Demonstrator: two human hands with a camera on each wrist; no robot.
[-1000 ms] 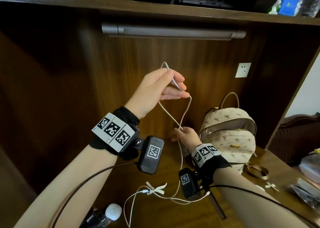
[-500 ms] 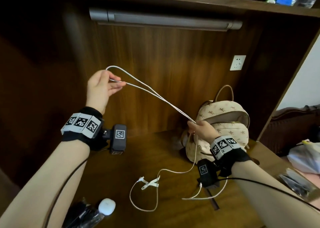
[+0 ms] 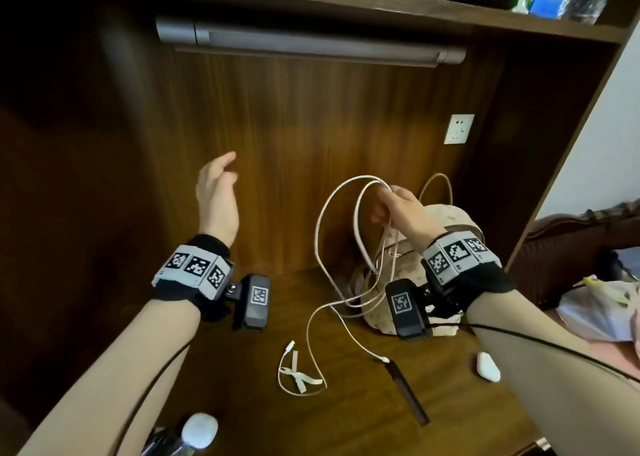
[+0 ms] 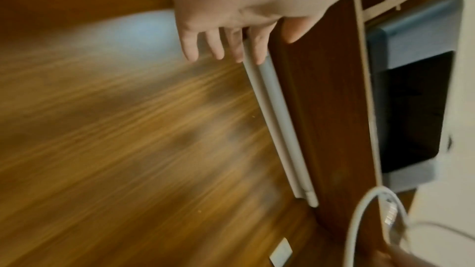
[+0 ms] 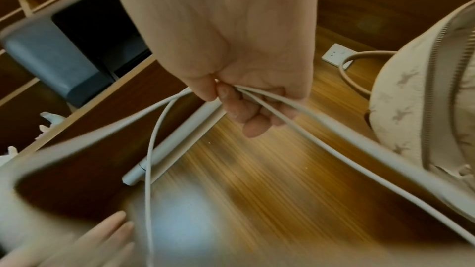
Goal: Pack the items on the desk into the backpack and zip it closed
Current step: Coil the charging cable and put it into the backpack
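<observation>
While the right hand [image 3: 398, 209] is raised just in front of the backpack [image 3: 446, 220], these lines go view by view.

Head view, right hand: fingers curled round several strands of a white cable [image 3: 325, 220], gathered into loops.
Head view, cable: loops hang left of the backpack; the rest trails down to the desk [image 3: 242, 386], one plug end lying near a white tie [image 3: 303, 379], the other by a dark strip [image 3: 408, 393].
Head view, left hand [image 3: 216, 199]: raised at the left, well apart from the cable, fingers loosely bent, holding nothing.
Head view, desk items: a white oval case [image 3: 487, 366] at the near right, another white rounded thing [image 3: 200, 429] at the near edge.
Left wrist view: fingers [image 4: 216, 46] slack and slightly parted, empty; cable loop [image 4: 359, 216] at the lower right; blurred.
Right wrist view: fingers [image 5: 246, 113] pinching the cable [image 5: 308, 129] strands together; backpack [image 5: 421, 109] at the right, zipper open.
</observation>
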